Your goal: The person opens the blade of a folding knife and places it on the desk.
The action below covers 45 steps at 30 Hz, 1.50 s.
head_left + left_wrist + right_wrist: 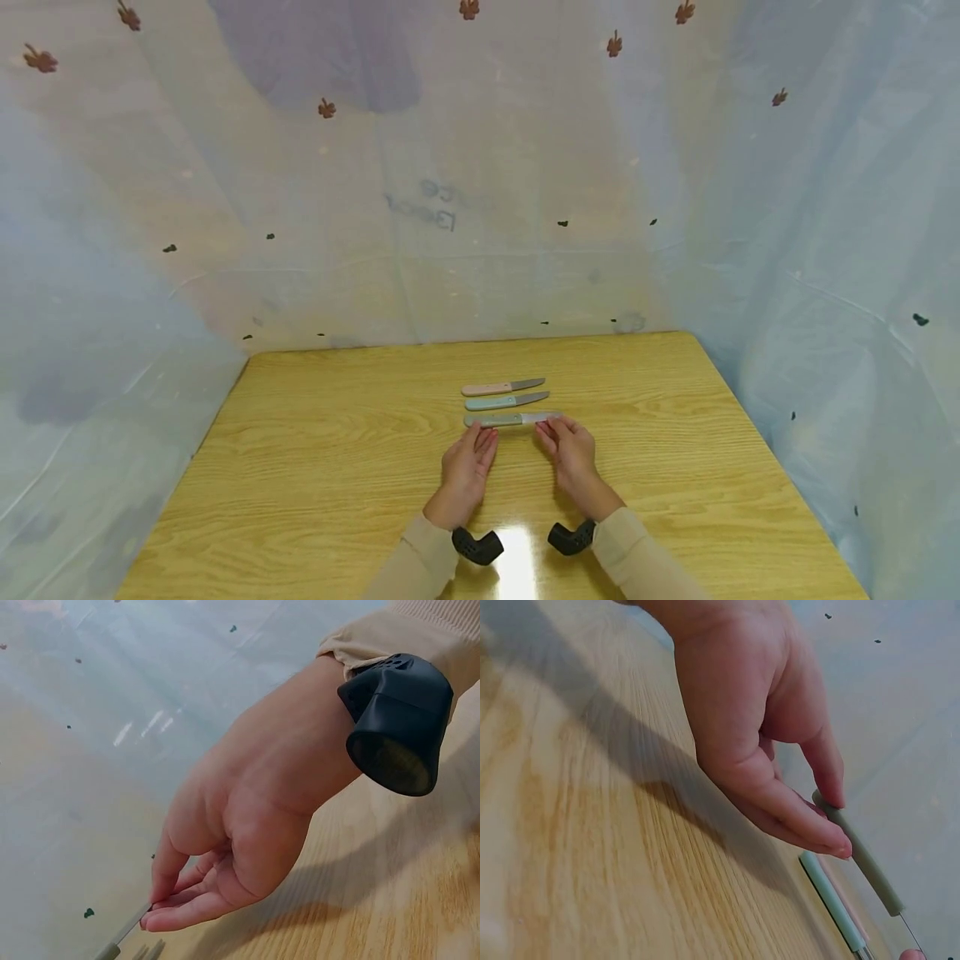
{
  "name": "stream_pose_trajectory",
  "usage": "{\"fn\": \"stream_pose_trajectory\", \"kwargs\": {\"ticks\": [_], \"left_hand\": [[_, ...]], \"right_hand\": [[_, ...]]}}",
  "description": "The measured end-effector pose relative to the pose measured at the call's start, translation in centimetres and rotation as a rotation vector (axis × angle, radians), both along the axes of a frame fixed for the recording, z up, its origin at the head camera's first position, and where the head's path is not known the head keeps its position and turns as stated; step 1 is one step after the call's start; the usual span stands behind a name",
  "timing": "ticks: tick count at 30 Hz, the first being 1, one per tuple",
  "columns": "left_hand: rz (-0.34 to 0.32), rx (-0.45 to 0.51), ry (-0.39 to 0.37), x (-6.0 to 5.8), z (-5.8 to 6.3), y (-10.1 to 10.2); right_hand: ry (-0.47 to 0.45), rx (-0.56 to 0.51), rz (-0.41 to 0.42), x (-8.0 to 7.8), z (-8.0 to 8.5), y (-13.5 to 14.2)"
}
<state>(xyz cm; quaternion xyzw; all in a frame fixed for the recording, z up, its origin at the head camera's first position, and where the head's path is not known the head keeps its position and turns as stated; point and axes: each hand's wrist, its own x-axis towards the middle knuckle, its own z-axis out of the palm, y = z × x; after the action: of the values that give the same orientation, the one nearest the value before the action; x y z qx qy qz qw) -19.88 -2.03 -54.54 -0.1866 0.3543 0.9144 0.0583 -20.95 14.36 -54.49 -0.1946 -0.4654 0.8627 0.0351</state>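
Observation:
My left hand [465, 468] pinches the handle end of a small knife with a grey-green handle [501, 420]. At the other end, the fingers of my right hand [576, 458] pinch the blade near its tip. The right wrist view shows the left hand on the handle, held just above the table; the left wrist view shows the right hand on the blade [135, 922]. Just beyond lie a knife with a light teal handle [491, 403] and one with a pale pink handle [486, 389], side by side, blades to the right.
The wood-grain table [315, 467] reaches back to a pale plastic curtain [510, 283] that also hangs on both sides. Black wrist-worn devices [477, 547] sit at both cuffs. Light glares off the front of the table.

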Motion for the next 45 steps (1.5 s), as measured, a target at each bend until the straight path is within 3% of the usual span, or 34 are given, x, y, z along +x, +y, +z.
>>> {"fn": "stream_pose_trajectory", "kwargs": {"ticks": [11, 29, 45], "left_hand": [[-0.025, 0.029, -0.068, -0.8, -0.2, -0.1], [-0.101, -0.01, -0.062, -1.4, 0.0, -0.6], [-0.097, -0.046, -0.132, -2.4, 0.0, -0.6]], "right_hand": [[-0.024, 0.074, 0.028, -1.3, -0.3, 0.5], [-0.101, 0.1, 0.063, -2.6, -0.5, 0.7], [-0.161, 0.162, 0.082, -3.1, -0.4, 0.6]]}}
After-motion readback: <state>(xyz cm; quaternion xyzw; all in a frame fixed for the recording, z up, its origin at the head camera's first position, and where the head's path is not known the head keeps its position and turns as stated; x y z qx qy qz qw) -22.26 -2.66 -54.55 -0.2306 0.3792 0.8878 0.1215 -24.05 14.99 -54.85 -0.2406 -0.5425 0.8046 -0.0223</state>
